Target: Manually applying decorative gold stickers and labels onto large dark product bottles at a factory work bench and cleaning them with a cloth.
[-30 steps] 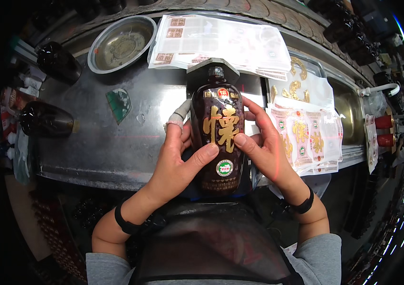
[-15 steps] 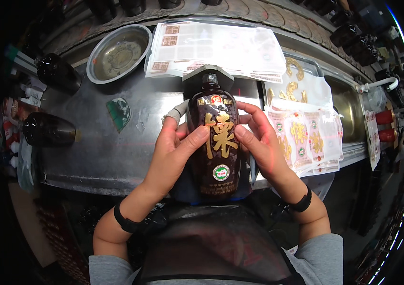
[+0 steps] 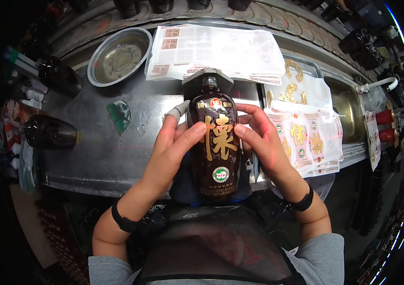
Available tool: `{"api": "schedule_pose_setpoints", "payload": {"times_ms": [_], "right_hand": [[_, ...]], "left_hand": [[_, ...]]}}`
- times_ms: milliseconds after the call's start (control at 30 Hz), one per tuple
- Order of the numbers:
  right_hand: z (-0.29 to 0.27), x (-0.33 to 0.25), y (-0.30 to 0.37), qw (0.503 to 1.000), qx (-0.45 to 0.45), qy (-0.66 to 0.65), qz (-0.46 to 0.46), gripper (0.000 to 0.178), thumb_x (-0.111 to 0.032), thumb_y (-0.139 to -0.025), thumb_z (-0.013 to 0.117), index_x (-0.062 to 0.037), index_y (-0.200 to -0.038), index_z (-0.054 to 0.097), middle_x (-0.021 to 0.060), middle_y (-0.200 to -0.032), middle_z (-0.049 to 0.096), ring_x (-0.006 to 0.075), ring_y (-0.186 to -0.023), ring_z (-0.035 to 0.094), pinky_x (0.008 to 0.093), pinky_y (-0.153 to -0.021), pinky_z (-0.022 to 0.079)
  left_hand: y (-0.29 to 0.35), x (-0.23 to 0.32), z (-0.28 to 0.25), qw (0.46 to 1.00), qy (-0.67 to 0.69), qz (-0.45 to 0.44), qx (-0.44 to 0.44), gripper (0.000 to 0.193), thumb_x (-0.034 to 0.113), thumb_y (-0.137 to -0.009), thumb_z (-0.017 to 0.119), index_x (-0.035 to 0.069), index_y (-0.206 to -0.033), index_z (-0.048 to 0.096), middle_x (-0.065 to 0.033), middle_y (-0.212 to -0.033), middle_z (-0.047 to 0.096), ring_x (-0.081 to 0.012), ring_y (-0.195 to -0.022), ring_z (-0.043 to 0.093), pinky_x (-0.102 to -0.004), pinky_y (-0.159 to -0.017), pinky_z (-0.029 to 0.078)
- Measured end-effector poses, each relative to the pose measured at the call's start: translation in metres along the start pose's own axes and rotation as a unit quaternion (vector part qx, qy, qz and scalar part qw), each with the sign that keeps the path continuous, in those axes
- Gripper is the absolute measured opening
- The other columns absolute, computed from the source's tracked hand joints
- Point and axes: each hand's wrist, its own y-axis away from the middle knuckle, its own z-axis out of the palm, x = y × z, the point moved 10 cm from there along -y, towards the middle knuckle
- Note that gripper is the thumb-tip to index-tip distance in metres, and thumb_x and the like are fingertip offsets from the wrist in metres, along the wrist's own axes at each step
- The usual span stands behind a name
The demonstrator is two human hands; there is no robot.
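Your left hand [image 3: 166,152] has slid its thumb up a bit. Fingers there and on your right hand [image 3: 269,145] grip the bottle [image 3: 216,161], tabletop's [image 3: 97,166] near edge.

Bright middle of the bench [image 3: 92,164], white glare washing out the pale sheets [image 3: 225,47], glossy highlights on the dark bottle [image 3: 214,164], reddish light on the right hand [image 3: 264,142], dim surroundings, black corners, fisheye-bent edges, bluish-white light strip [image 3: 397,24] at upper right
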Motion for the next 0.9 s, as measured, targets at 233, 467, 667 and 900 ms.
{"api": "schedule_pose_setpoints", "payload": {"times_ms": [233,467,667,900], "right_hand": [[-0.001,0.004,-0.011,0.998,0.055,-0.003,-0.010,0.048,-0.029,-0.092,0.073,-0.0010,-0.123,0.052,0.0088,-0.109,0.055,0.0135,-0.105,0.054,0.0282,-0.091,0.047],[-0.007,0.005,-0.020,0.998,0.052,-0.014,-0.013,0.043,-0.030,-0.093,0.070,0.0005,-0.118,0.055,0.0085,-0.109,0.059,0.0138,-0.105,0.056,0.0281,-0.092,0.046],[-0.001,-0.007,-0.032,0.997,0.071,0.028,-0.006,0.039,-0.030,-0.093,0.070,0.0007,-0.113,0.057,0.0089,-0.109,0.060,0.0134,-0.103,0.057,0.0268,-0.092,0.045],[0.000,-0.004,-0.033,0.998,0.065,0.017,-0.004,0.038,-0.029,-0.093,0.070,0.0003,-0.113,0.056,0.0089,-0.110,0.058,0.0134,-0.106,0.055,0.0266,-0.093,0.045]], "left_hand": [[-0.013,0.006,0.004,0.998,-0.061,0.012,0.022,0.078,0.030,-0.096,0.067,-0.010,-0.148,0.025,-0.0156,-0.117,0.064,-0.0153,-0.109,0.060,-0.0284,-0.093,0.047],[-0.013,0.007,0.005,0.999,-0.045,0.011,0.029,0.053,0.032,-0.097,0.061,0.004,-0.140,0.046,-0.0085,-0.127,0.060,-0.0132,-0.117,0.054,-0.0300,-0.103,0.040],[-0.023,0.008,0.005,0.999,-0.028,0.008,0.023,0.072,0.029,-0.098,0.063,-0.008,-0.148,0.027,-0.0164,-0.128,0.056,-0.0154,-0.115,0.056,-0.0286,-0.098,0.045],[-0.023,0.007,0.004,0.999,-0.015,0.012,0.032,0.065,0.029,-0.100,0.060,-0.007,-0.146,0.031,-0.0136,-0.129,0.056,-0.0149,-0.116,0.055,-0.0279,-0.100,0.044]]}}
